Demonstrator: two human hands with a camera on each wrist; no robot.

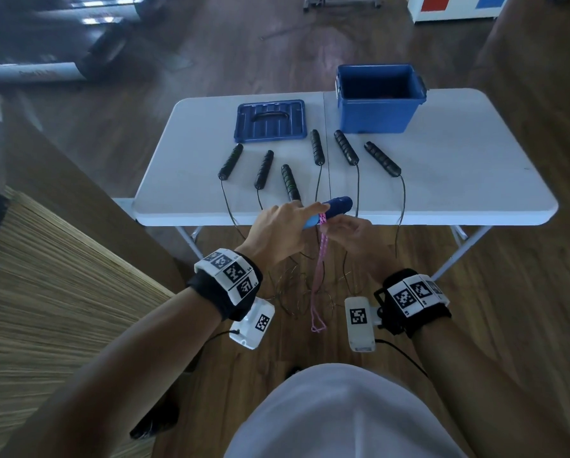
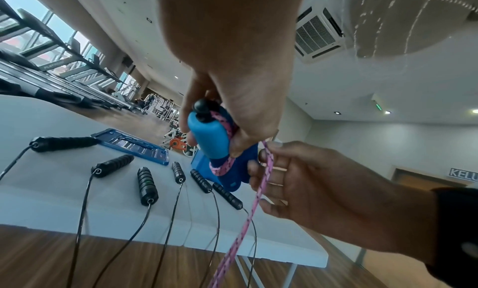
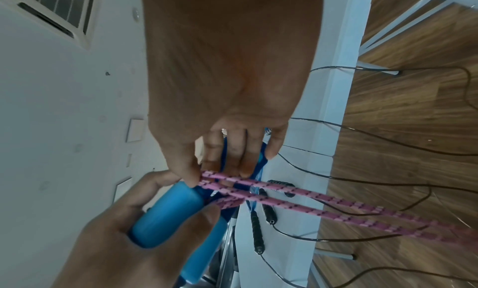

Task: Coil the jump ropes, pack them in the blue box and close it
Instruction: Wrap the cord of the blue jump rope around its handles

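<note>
My left hand [image 1: 286, 223] grips the two blue handles [image 1: 334, 206] of a pink braided jump rope [image 1: 320, 276] just above the table's front edge. A few turns of pink rope lie round the handles [image 2: 209, 139]. My right hand [image 1: 346, 231] pinches the pink rope [image 3: 310, 202] beside the handles [image 3: 168, 212], and a doubled loop hangs towards the floor. Several black jump rope handles [image 1: 316, 147] lie in a row on the white table [image 1: 458, 180], their thin black cords trailing over the front edge. The blue box [image 1: 376, 117] stands open at the back right. Its lid [image 1: 244, 127] lies flat to the left.
The black cords [image 1: 296, 292] tangle on the wooden floor below my hands. A ribbed wooden surface [image 1: 45, 292] sits at my left. Gym machines [image 1: 78, 44] stand beyond the table. The table's legs [image 1: 465, 249] angle out under the front edge.
</note>
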